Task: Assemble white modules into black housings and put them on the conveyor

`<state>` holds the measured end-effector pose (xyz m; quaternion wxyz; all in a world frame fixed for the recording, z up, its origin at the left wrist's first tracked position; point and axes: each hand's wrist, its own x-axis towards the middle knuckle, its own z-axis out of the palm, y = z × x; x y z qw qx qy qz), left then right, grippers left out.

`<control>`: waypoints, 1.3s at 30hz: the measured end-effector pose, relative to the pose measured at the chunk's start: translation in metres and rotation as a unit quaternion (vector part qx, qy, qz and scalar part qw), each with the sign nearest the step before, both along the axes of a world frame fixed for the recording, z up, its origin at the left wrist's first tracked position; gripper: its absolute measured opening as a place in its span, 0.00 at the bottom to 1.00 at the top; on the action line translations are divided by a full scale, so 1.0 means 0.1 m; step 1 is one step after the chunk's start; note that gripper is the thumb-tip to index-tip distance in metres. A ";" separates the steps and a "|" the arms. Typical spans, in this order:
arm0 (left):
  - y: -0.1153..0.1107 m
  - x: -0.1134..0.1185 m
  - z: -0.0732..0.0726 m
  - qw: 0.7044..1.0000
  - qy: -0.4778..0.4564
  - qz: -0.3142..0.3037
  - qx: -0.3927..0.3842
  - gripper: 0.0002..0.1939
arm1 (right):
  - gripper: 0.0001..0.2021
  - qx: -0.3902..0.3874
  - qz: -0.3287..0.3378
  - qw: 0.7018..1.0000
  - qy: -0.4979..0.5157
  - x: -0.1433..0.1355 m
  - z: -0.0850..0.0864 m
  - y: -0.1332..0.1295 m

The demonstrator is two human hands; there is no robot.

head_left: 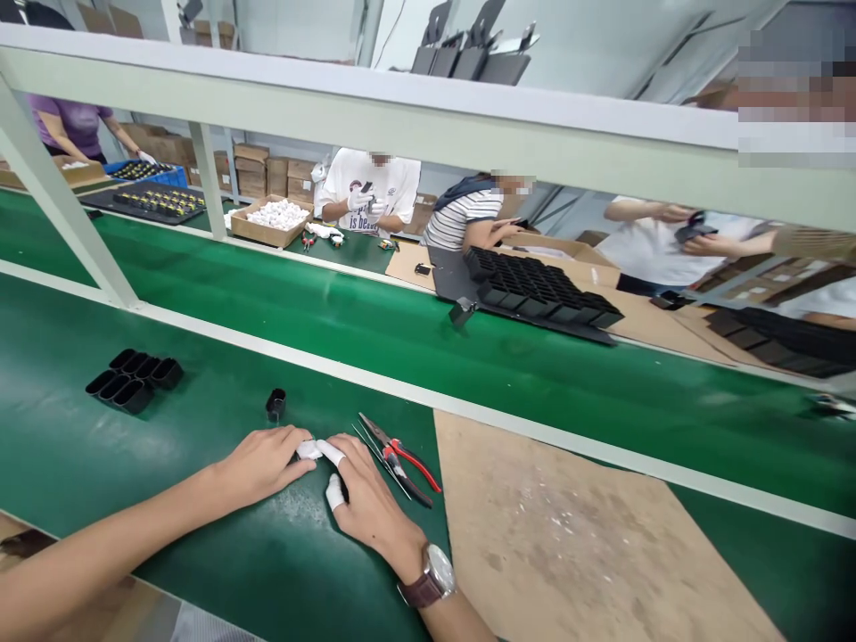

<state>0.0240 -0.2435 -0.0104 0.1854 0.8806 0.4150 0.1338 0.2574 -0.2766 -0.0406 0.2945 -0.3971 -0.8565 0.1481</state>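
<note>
My left hand (pixel 264 459) pinches a small white crumpled piece (pixel 308 449) between thumb and fingertips, just above the green work surface. My right hand (pixel 371 499) wears white finger covers on thumb and index finger. Its index fingertip meets the white piece from the right, while the thumb stands apart. A single black plastic case (pixel 275 405) stands just beyond my left hand. To the right of my right hand lie long-nose pliers (pixel 399 459) with red and black handles, with thin metal tweezers (pixel 381 459) alongside.
Several black cases (pixel 134 379) stand grouped at the left. A brown board (pixel 568 535) lies at the right. Past a white rail runs a green conveyor belt (pixel 321 303) carrying one black case (pixel 463 311). Co-workers sit opposite, near a box of white pieces (pixel 271 218). A frame beam (pixel 401 111) crosses above.
</note>
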 end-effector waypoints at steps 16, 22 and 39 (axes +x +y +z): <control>0.08 -0.08 -0.18 0.994 -0.092 -0.019 -0.051 0.24 | 0.24 0.061 -0.046 0.992 -0.104 -0.08 0.02 -0.02; 0.08 -0.06 -0.23 0.992 -0.099 0.002 -0.074 0.21 | 0.22 0.052 -0.035 0.986 -0.153 -0.02 -0.02 -0.03; 0.10 -0.05 -0.29 0.990 -0.112 0.022 -0.086 0.20 | 0.17 0.110 -0.069 0.968 -0.216 -0.05 -0.10 -0.12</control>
